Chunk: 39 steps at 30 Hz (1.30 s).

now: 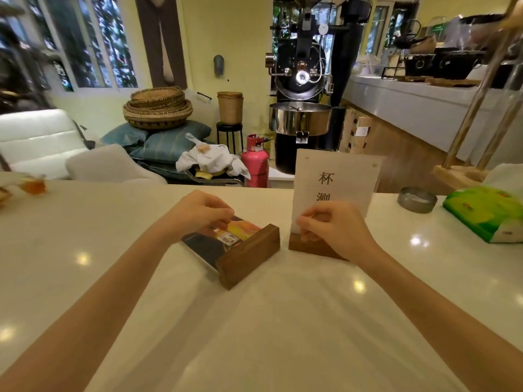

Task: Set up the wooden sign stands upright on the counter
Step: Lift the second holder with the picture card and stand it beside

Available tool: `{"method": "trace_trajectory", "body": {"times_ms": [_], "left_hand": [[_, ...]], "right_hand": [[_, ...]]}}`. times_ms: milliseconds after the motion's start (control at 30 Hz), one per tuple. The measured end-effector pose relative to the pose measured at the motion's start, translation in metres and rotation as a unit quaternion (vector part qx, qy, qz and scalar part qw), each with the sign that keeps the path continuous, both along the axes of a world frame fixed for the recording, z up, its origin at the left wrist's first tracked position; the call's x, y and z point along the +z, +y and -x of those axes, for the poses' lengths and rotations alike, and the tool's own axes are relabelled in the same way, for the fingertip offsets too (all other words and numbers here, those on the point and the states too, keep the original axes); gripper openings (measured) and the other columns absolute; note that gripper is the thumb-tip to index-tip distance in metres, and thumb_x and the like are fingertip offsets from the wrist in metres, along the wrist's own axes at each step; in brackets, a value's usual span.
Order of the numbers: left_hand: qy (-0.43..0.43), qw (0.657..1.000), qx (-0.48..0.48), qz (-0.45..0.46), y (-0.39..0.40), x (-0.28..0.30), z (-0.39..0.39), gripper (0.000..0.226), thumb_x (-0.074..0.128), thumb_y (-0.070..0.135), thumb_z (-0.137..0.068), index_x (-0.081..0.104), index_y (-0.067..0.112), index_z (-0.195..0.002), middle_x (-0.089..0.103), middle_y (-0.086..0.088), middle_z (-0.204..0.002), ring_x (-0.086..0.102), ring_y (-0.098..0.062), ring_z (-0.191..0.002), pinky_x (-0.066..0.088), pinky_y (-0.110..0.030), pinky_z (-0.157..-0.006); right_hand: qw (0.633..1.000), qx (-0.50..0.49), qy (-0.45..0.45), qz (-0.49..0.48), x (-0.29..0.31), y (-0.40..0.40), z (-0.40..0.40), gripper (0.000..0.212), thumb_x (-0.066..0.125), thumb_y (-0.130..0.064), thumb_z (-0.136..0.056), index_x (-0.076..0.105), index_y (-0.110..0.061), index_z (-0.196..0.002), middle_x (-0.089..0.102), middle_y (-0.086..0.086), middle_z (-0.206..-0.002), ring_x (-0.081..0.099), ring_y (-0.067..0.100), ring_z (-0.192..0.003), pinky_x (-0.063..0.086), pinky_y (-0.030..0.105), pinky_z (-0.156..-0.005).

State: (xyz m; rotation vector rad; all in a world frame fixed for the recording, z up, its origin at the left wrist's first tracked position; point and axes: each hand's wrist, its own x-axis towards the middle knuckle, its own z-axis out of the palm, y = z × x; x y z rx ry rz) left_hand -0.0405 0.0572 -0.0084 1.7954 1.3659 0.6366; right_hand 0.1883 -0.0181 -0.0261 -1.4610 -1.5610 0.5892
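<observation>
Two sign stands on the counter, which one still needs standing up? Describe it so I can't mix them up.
On the pale counter, straight ahead between the two hands, two dark wooden bases sit side by side. The one under the left hand is the tipped stand, its colourful card lying back flat on the counter. Its neighbour, the upright stand at the right hand, holds a white sheet with black characters.

Indoor light warm, moderately bright, yellowish cast overall. Daylight enters through windows [85,43] at upper left, panes blown out pale blue. Ceiling lamps show as small round glare spots on the glossy counter [85,258], lower left and right. Soft shadow centre bottom. Wide-angle bending at edges; far left and upper right smeared with motion blur. Centre moderately sharp.
</observation>
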Motion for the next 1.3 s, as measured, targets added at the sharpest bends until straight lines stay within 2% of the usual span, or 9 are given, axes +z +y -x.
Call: {"method": "trace_trajectory", "body": {"times_ms": [100, 267, 367, 600, 733, 867, 1067, 1200, 1300], "left_hand": [[-0.014, 0.998, 0.046, 0.044, -0.006, -0.009, 0.023, 0.019, 0.06, 0.015, -0.081, 0.064, 0.001, -0.095, 0.069, -0.01, -0.08, 0.067, -0.015, -0.07, 0.057, -0.02, -0.051], [-0.041, 0.986, 0.127, 0.103, -0.013, -0.025, 0.058, 0.024, 0.063, 0.019, -0.079, 0.067, -0.004, -0.085, 0.072, -0.017, -0.074, 0.07, -0.021, -0.059, 0.058, -0.026, -0.05], [-0.066, 0.969, 0.151, 0.185, -0.016, -0.037, 0.069, 0.028, 0.065, 0.022, -0.078, 0.066, -0.006, -0.081, 0.073, -0.014, -0.063, 0.07, -0.022, -0.056, 0.058, -0.026, -0.047], [-0.217, 0.916, 0.175, 0.289, -0.015, -0.056, 0.062, 0.026, 0.064, 0.009, -0.078, 0.062, -0.012, -0.091, 0.073, -0.019, -0.065, 0.07, -0.022, -0.055, 0.056, -0.023, -0.043], [-0.239, 0.918, 0.19, 0.252, -0.012, -0.065, 0.058, 0.021, 0.066, 0.002, -0.074, 0.062, -0.009, -0.092, 0.073, -0.016, -0.068, 0.071, -0.021, -0.059, 0.059, -0.025, -0.051], [-0.242, 0.929, 0.2, 0.198, -0.018, -0.073, 0.046, 0.021, 0.07, 0.001, -0.07, 0.064, -0.009, -0.087, 0.071, -0.012, -0.075, 0.07, -0.014, -0.059, 0.057, -0.019, -0.053], [-0.265, 0.931, 0.223, 0.114, -0.027, -0.066, 0.038, 0.019, 0.068, -0.006, -0.069, 0.061, -0.007, -0.086, 0.068, -0.014, -0.076, 0.068, -0.013, -0.054, 0.057, -0.021, -0.05], [-0.206, 0.949, 0.236, 0.021, -0.032, -0.055, 0.041, 0.028, 0.073, -0.002, -0.066, 0.056, 0.001, -0.088, 0.068, -0.019, -0.087, 0.068, -0.025, -0.075, 0.059, -0.036, -0.069], [-0.183, 0.955, 0.23, -0.035, -0.039, -0.046, 0.039, 0.032, 0.073, -0.001, -0.065, 0.055, 0.004, -0.091, 0.068, -0.021, -0.092, 0.067, -0.03, -0.079, 0.058, -0.044, -0.073]], "right_hand": [[0.998, 0.061, -0.021, -0.003, 0.008, 0.026, 0.031, 0.014, 0.061, -0.013, -0.083, 0.066, -0.011, -0.096, 0.069, 0.001, -0.075, 0.069, 0.01, -0.068, 0.059, 0.021, -0.065], [0.98, 0.135, -0.118, 0.09, 0.004, 0.076, 0.059, 0.024, 0.058, -0.01, -0.085, 0.063, -0.01, -0.108, 0.068, 0.008, -0.103, 0.065, 0.016, -0.087, 0.054, 0.026, -0.076], [0.958, 0.123, -0.218, 0.14, -0.007, 0.102, 0.068, 0.027, 0.056, -0.007, -0.084, 0.062, -0.008, -0.11, 0.064, 0.01, -0.115, 0.06, 0.021, -0.096, 0.051, 0.028, -0.08], [0.935, 0.089, -0.25, 0.234, -0.023, 0.129, 0.077, 0.027, 0.056, -0.008, -0.08, 0.064, 0.002, -0.103, 0.066, 0.022, -0.111, 0.064, 0.032, -0.094, 0.053, 0.044, -0.088], [0.934, 0.105, -0.231, 0.253, -0.022, 0.127, 0.075, 0.032, 0.064, -0.014, -0.077, 0.065, 0.004, -0.103, 0.066, 0.026, -0.109, 0.058, 0.024, -0.078, 0.052, 0.045, -0.088], [0.938, 0.105, -0.21, 0.256, -0.02, 0.123, 0.072, 0.031, 0.065, -0.014, -0.078, 0.065, 0.004, -0.103, 0.065, 0.026, -0.111, 0.055, 0.023, -0.08, 0.051, 0.042, -0.086], [0.964, 0.095, -0.144, 0.204, -0.02, 0.112, 0.073, 0.027, 0.063, -0.015, -0.081, 0.065, -0.004, -0.106, 0.067, 0.016, -0.102, 0.055, 0.018, -0.074, 0.044, 0.023, -0.06], [0.985, 0.068, -0.083, 0.138, -0.02, 0.105, 0.073, 0.037, 0.068, -0.015, -0.078, 0.06, -0.006, -0.113, 0.063, 0.009, -0.104, 0.055, 0.02, -0.09, 0.047, 0.03, -0.076], [0.993, 0.05, -0.039, 0.098, -0.022, 0.098, 0.072, 0.04, 0.07, -0.015, -0.076, 0.058, -0.007, -0.114, 0.064, 0.011, -0.11, 0.058, 0.022, -0.095, 0.049, 0.033, -0.081]]}}
